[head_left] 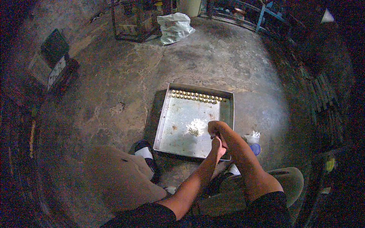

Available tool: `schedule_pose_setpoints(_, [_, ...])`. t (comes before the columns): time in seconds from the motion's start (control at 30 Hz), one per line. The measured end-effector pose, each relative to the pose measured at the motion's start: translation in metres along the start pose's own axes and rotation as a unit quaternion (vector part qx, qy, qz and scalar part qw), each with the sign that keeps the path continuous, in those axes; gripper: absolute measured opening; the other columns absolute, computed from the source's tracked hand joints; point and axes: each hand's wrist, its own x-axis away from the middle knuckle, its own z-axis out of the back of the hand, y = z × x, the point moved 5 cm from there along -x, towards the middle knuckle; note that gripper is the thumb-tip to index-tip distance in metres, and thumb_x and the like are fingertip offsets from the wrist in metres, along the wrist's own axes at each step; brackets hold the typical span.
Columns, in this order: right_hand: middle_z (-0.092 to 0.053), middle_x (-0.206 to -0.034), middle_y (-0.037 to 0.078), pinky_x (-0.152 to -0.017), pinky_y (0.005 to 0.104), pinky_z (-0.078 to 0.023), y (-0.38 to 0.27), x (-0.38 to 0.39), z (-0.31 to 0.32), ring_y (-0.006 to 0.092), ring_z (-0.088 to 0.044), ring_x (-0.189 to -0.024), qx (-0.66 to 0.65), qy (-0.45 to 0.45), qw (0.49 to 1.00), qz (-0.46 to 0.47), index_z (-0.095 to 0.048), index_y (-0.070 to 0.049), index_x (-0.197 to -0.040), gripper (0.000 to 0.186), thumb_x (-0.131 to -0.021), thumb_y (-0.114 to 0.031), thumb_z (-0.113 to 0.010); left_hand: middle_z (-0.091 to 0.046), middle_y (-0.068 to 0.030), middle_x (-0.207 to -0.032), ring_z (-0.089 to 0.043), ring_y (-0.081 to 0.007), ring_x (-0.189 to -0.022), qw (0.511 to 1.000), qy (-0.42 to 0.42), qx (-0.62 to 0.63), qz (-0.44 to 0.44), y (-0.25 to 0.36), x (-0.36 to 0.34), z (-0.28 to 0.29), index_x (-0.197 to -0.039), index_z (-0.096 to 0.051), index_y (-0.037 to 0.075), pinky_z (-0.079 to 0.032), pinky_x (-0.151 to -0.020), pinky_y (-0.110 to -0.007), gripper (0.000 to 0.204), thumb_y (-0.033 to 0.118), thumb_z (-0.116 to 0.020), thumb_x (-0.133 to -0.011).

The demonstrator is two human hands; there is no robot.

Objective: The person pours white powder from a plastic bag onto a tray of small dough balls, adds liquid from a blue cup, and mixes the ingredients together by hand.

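Observation:
A square metal tray [182,146] with raised sides lies on the floor in front of me. Two rows of small, pale round dough balls [194,96] line its far side. Near its middle is a heap of white powder [196,127]. My right hand [216,128] is bent over the tray's right part, its fingers curled inward. Just below it, close together, my left hand [219,147] is closed, thumb on top. Whatever lies between the two hands is hidden by them.
Right of the tray are a clear plastic bag [252,137] and a blue round object [255,149]. A white sack [175,28] stands at the back beside a dark-framed cabinet [133,21]. A box-like object [51,62] is at far left. My shoes flank the tray's near edge.

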Motion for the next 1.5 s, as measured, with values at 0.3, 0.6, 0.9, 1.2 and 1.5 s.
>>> schedule_pose_setpoints(0.3, [-0.073, -0.091, 0.011, -0.072, 0.0423, -0.055, -0.017, 0.031, 0.011, 0.0295, -0.068, -0.079, 0.135, 0.022, 0.991, -0.006, -0.074, -0.002, -0.087, 0.024, -0.074, -0.019, -0.064, -0.055, -0.0049, -0.069, -0.055, -0.0266, -0.063, 1.0, 0.015, 0.018, 0.016, -0.012, 0.006, -0.005, -0.091, -0.053, 0.007, -0.042, -0.052, -0.044, 0.01, 0.015, -0.053, -0.085])
schedule_pose_setpoints(0.6, [-0.071, -0.086, 0.009, -0.07, 0.0396, -0.054, 0.021, 0.0, 0.022, 0.026, -0.065, -0.075, 0.065, -0.062, 0.996, -0.012, -0.073, -0.006, -0.088, 0.026, -0.076, -0.028, -0.066, -0.055, -0.0044, -0.069, -0.055, -0.0252, -0.062, 0.998, 0.053, 0.013, 0.009, -0.002, 0.007, -0.007, -0.085, -0.055, 0.009, -0.041, -0.048, -0.043, 0.013, 0.017, -0.046, -0.092])
schedule_pose_setpoints(0.9, [-0.07, -0.081, 0.006, -0.068, 0.0369, -0.054, 0.015, 0.006, 0.001, 0.0226, -0.062, -0.071, 0.01, -0.069, 0.997, 0.026, -0.072, -0.009, -0.088, 0.03, -0.078, -0.037, -0.069, -0.06, -0.0098, -0.084, -0.059, -0.024, -0.076, 0.983, -0.093, -0.135, -0.084, -0.008, -0.005, 0.01, -0.093, -0.056, 0.009, -0.049, -0.064, -0.04, 0.016, 0.023, -0.047, -0.095])
schedule_pose_setpoints(1.2, [-0.068, -0.077, 0.004, -0.066, 0.0342, -0.053, 0.022, 0.024, 0.015, 0.0191, -0.059, -0.067, -0.107, -0.104, 0.987, 0.067, -0.071, -0.012, -0.089, 0.035, -0.08, -0.047, -0.071, -0.063, -0.0045, -0.095, -0.062, -0.0213, -0.085, 0.993, -0.068, -0.081, 0.047, -0.039, -0.016, 0.002, -0.112, -0.059, 0.006, -0.05, -0.074, -0.036, 0.036, 0.036, -0.062, -0.093])
schedule_pose_setpoints(1.5, [-0.069, -0.08, 0.0, -0.061, 0.0288, -0.053, 0.06, 0.162, 0.119, 0.0127, -0.063, -0.067, -0.078, -0.092, 0.985, -0.124, -0.071, -0.014, -0.1, 0.027, -0.084, -0.036, -0.073, -0.066, -0.003, -0.108, -0.063, -0.016, -0.09, 0.919, -0.222, -0.323, -0.05, -0.049, 0.006, -0.046, -0.127, -0.055, 0.005, -0.049, -0.082, -0.032, 0.041, 0.021, -0.067, -0.09])
